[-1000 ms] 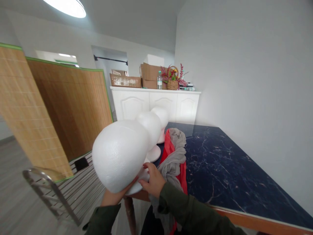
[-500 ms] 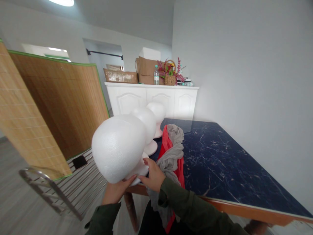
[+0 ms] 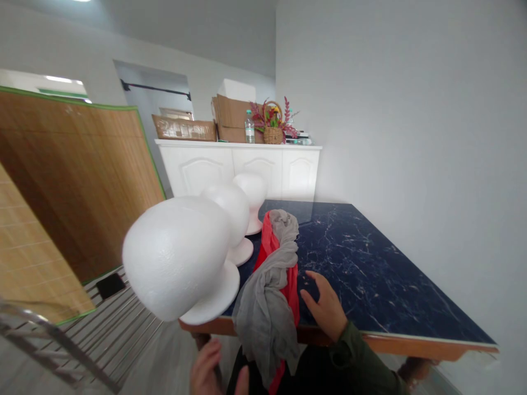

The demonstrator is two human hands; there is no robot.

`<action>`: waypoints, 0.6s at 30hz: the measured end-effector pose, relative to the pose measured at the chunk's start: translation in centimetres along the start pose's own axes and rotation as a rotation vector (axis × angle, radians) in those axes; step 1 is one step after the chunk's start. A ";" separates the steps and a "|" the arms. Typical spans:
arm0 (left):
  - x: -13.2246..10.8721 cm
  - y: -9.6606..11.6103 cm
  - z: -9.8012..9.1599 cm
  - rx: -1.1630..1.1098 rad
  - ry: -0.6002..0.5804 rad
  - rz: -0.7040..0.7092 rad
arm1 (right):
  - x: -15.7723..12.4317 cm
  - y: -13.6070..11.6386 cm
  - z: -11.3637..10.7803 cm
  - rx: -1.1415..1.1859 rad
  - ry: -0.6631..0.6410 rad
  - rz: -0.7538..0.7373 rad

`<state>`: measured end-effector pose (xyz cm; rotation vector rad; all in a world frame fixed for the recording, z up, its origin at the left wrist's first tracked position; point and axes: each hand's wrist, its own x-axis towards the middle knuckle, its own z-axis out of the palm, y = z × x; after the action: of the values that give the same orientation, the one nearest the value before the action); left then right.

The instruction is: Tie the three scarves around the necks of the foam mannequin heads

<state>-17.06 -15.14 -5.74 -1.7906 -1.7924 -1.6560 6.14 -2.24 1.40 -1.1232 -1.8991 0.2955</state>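
Three white foam mannequin heads stand in a row along the left side of the table: the nearest head (image 3: 177,255), the middle head (image 3: 230,211) and the far head (image 3: 251,189). Right of them lie a grey scarf (image 3: 265,307) and a red scarf (image 3: 293,293), both hanging over the front edge. My right hand (image 3: 327,307) hovers just right of the scarves, fingers apart and holding nothing. Low at the bottom, my left hand (image 3: 209,370) is below the table edge, fingers spread and empty, near the nearest head's base.
The dark blue marbled table (image 3: 370,274) stretches to the right. A metal rack (image 3: 119,323) is at lower left by bamboo screens (image 3: 82,181). Behind stands a white cabinet (image 3: 206,164) with cardboard boxes (image 3: 185,129), a bottle (image 3: 249,127) and a flower basket (image 3: 273,134).
Both hands have let go of the nearest foam head's base. My right hand has moved right past the scarves, and my left has dropped lower. The view has turned slightly right.
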 end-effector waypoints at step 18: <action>6.6 10.3 19.3 0.072 -0.667 0.318 | -2.2 4.5 -2.4 -0.448 -0.297 0.157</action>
<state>0.02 -0.16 -2.70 -2.6269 -1.5958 -0.9215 11.08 -1.96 -1.05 -1.6029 -2.2089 0.1282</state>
